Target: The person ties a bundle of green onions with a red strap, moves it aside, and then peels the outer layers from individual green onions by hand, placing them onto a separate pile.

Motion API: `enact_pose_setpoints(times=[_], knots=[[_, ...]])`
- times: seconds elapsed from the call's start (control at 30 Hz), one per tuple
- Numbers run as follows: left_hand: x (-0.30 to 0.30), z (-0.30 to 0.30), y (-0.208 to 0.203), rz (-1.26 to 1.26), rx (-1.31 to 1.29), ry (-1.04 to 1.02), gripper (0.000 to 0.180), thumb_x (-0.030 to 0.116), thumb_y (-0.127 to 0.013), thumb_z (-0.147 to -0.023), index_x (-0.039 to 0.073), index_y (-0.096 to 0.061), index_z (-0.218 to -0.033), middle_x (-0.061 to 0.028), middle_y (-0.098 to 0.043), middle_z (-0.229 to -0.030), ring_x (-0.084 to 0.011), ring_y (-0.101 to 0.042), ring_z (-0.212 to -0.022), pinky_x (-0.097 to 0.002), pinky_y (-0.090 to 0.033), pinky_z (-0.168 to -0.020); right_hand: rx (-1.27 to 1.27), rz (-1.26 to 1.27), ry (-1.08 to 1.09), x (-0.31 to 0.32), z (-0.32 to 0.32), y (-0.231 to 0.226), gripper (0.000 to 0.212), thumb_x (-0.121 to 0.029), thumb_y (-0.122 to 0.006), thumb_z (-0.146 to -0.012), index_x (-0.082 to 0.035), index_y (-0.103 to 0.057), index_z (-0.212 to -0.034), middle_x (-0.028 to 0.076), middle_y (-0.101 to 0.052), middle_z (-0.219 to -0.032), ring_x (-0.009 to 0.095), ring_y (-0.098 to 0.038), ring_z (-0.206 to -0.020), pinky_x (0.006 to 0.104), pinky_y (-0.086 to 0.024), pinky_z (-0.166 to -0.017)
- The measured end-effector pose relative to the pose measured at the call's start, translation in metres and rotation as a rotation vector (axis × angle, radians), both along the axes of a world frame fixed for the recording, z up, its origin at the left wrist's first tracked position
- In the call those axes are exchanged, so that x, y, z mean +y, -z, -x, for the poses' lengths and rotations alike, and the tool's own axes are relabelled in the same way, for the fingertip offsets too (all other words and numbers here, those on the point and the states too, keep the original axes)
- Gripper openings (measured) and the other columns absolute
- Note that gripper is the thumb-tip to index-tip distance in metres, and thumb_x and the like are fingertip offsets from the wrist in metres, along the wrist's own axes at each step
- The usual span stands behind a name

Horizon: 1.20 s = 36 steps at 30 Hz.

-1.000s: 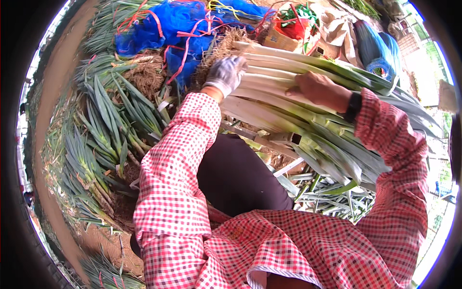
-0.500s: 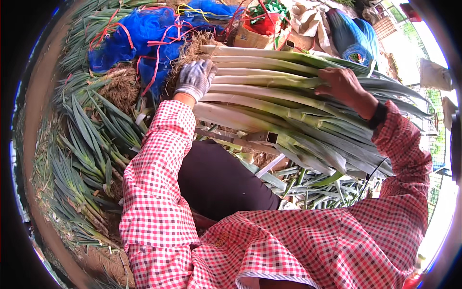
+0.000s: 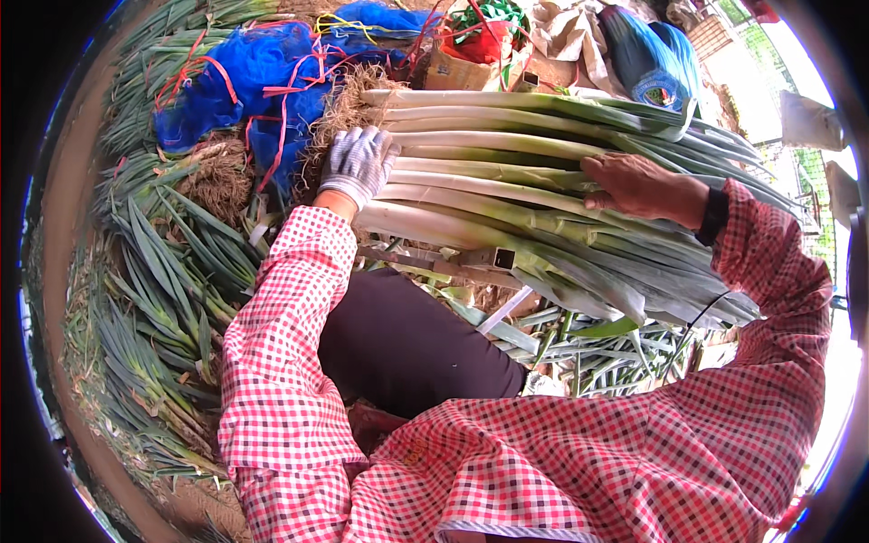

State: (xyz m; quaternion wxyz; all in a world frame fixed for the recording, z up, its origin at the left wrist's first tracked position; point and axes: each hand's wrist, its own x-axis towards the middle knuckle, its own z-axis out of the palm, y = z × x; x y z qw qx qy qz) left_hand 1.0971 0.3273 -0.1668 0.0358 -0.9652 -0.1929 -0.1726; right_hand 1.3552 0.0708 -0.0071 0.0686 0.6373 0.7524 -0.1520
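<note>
Leek stalks (image 3: 489, 140) smooth, slight gloss; leaves (image 3: 661, 262) matt, waxy-lkg; roots (image 3: 339, 113) rough, fibrous. Glove (image 3: 356, 163): matt knit. Shirt (image 3: 290, 308): woven cloth, creased. Trousers (image 3: 407, 335): smooth matt cloth. Netting (image 3: 244, 77): fine mesh, prob. plastic. Sq. tube (image 3: 482, 258): metal, dull. Sack (image 3: 568, 36): crumpled, matt.

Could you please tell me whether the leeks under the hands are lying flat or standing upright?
Lying flat: the leeks stretch sideways, with roots by the gloved left hand and leaves toward the right.

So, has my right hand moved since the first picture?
Yes: your right hand has moved rightward, toward the leek leaves, judged against the square metal tube end.
</note>
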Motion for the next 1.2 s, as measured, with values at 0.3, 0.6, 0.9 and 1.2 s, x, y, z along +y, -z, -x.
enact_pose_setpoints(times=[0.3, 0.6, 0.9, 1.2], knots=[[-0.002, -0.007, 0.001, 0.049, -0.009, 0.012, 0.019, 0.03, -0.051, -0.083, 0.011, -0.054, -0.084, -0.0082, -0.054, -0.083, -0.0259, -0.052, -0.081, -0.0398, -0.038, -0.073, -0.181, -0.045, -0.566, 0.099, 0.024, 0.056, 0.024, -0.025, -0.052, -0.08, -0.003, -0.05, -0.09, 0.011, -0.05, -0.062, 0.028, -0.052, -0.054, 0.0394, -0.042, -0.049], [0.003, -0.024, 0.024, 0.23, -0.088, -0.175, 0.017, 0.028, -0.056, -0.072, 0.015, -0.058, -0.061, -0.0071, -0.057, -0.06, -0.0273, -0.056, -0.063, -0.0391, -0.043, -0.062, -0.165, -0.319, -0.439, 0.085, 0.009, 0.099, 0.037, -0.01, -0.057, -0.056, -0.009, -0.059, -0.093, 0.01, -0.059, -0.077, 0.029, -0.056, -0.065, 0.0418, -0.042, -0.055], [-0.065, 0.138, -0.093, 0.721, -1.081, -0.103, 0.032, 0.02, -0.059, -0.08, 0.006, -0.056, -0.109, -0.0104, -0.055, -0.108, -0.0219, -0.051, -0.104, -0.0304, -0.041, -0.089, 0.069, -0.448, 0.1, 0.15, -0.023, 0.085, 0.015, -0.014, -0.047, -0.087, -0.001, -0.054, -0.086, 0.007, -0.05, -0.063, 0.018, -0.046, -0.057, 0.0328, -0.037, -0.051], [-0.241, 0.493, -0.146, 0.766, -1.714, -1.35, 0.014, 0.015, -0.046, -0.087, 0.008, -0.056, -0.082, -0.0008, -0.05, -0.07, -0.0114, -0.047, -0.065, -0.0244, -0.041, -0.062, 0.668, -0.107, -0.832, 0.093, 0.35, -0.076, 0.015, -0.008, -0.058, -0.077, 0.0, -0.054, -0.065, 0.008, -0.055, -0.059, 0.019, -0.055, -0.052, 0.031, -0.04, -0.048]])
